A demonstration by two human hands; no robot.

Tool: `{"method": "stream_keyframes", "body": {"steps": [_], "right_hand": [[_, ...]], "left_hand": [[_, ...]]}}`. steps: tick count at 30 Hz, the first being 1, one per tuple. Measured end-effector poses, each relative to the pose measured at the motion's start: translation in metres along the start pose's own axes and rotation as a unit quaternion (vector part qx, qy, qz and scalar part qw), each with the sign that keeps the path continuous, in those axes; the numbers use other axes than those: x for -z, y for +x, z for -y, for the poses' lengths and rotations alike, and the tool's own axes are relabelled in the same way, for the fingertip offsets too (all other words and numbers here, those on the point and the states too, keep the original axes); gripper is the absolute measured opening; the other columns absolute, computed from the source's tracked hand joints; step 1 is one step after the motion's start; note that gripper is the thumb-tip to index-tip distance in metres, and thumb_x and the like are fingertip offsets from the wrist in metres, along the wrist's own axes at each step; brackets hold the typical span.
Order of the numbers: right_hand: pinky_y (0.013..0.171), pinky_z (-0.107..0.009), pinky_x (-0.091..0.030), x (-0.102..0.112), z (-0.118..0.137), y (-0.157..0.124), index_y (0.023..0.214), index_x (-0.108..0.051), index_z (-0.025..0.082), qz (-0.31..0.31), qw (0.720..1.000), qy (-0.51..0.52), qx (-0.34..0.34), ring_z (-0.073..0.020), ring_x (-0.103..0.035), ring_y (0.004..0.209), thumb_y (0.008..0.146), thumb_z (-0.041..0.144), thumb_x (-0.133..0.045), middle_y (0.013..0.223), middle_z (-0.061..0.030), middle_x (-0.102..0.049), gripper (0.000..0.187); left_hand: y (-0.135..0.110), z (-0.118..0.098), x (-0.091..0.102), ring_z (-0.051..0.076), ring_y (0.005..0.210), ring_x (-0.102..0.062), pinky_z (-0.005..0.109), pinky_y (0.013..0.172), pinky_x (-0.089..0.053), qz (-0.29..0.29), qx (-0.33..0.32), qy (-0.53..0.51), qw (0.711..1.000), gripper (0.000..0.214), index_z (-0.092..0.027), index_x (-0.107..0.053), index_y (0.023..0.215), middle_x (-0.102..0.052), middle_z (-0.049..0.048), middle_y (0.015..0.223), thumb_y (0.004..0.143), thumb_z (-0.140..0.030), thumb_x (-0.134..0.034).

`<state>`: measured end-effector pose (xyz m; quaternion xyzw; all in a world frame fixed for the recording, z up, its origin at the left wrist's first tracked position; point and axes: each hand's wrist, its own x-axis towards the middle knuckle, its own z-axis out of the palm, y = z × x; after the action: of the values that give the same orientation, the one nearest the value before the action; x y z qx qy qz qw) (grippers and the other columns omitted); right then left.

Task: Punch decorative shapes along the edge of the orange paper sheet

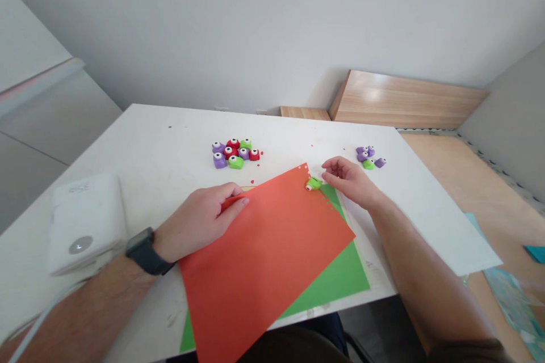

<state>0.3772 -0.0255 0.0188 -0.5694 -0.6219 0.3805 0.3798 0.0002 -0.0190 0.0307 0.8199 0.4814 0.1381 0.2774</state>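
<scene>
My left hand (pixel 213 211), with a dark watch on its wrist, pinches the upper left edge of an orange sheet of paper (pixel 268 244) between thumb and fingers. The sheet lies tilted over a green sheet of paper (pixel 336 289). Small holes run along its upper right edge and near its top corner. A small green craft punch (pixel 314 183) with an eye-like button sits at that edge, lying on its side. Just right of the punch is my right hand (pixel 347 178), its fingers loosely bent, apart from the thumb, holding nothing.
Several purple, red and green punches (pixel 231 152) are grouped at the back, and another small group of punches (pixel 368 157) stands at the right. A white device (pixel 87 221) with a cable stands at the left. Red paper bits are scattered on the white table (pixel 179 147).
</scene>
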Motion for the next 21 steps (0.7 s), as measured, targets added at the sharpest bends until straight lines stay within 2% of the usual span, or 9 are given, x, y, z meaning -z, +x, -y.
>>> {"method": "stream_keyframes", "body": {"steps": [3,7,10,15,21], "right_hand": [[0.072,-0.033,-0.049,-0.009,0.005,-0.004,0.115,-0.069,0.025,-0.003,0.992,-0.116,0.05,-0.0165,-0.057,0.076,0.09,0.046,-0.076,0.093,-0.0014,-0.063,0.034],[0.085,-0.038,-0.053,-0.018,0.01,-0.008,0.118,-0.071,0.026,0.019,0.96,-0.246,0.136,-0.0227,-0.064,0.091,0.085,0.042,-0.084,0.103,-0.0059,-0.066,0.038],[0.09,-0.04,-0.053,-0.021,0.007,-0.006,0.123,-0.071,0.026,0.031,0.948,-0.282,0.143,-0.0251,-0.066,0.097,0.09,0.035,-0.079,0.109,-0.0082,-0.067,0.036],[0.087,-0.038,-0.052,-0.018,0.003,-0.004,0.121,-0.067,0.023,0.032,0.955,-0.264,0.129,-0.0234,-0.065,0.094,0.094,0.031,-0.072,0.109,-0.0091,-0.069,0.028],[0.068,-0.032,-0.047,-0.01,0.005,-0.007,0.133,-0.052,0.027,0.027,0.99,-0.129,0.041,-0.0161,-0.057,0.07,0.098,0.044,-0.068,0.09,0.0011,-0.065,0.041]], "left_hand": [[0.0,0.001,0.001,0.024,0.087,-0.07,0.034,0.077,-0.046,0.0,-0.002,0.006,1.0,0.036,-0.026,-0.068,0.098,-0.078,0.0009,0.094,0.105,-0.056,-0.049],[0.0,0.0,0.001,0.024,0.087,-0.07,0.034,0.078,-0.046,0.003,-0.003,0.011,1.0,0.036,-0.026,-0.068,0.099,-0.079,0.0017,0.096,0.105,-0.056,-0.048],[0.0,0.0,0.001,0.024,0.086,-0.07,0.034,0.078,-0.047,0.002,-0.003,0.009,1.0,0.037,-0.026,-0.068,0.099,-0.079,0.002,0.095,0.105,-0.056,-0.047],[0.0,0.0,0.001,0.023,0.088,-0.07,0.032,0.079,-0.047,-0.002,-0.011,0.009,1.0,0.036,-0.025,-0.069,0.1,-0.08,0.0015,0.097,0.105,-0.054,-0.048],[0.001,0.0,0.0,0.022,0.089,-0.07,0.033,0.078,-0.046,-0.005,-0.003,0.002,1.0,0.035,-0.026,-0.069,0.099,-0.079,-0.0007,0.097,0.105,-0.054,-0.049]]}}
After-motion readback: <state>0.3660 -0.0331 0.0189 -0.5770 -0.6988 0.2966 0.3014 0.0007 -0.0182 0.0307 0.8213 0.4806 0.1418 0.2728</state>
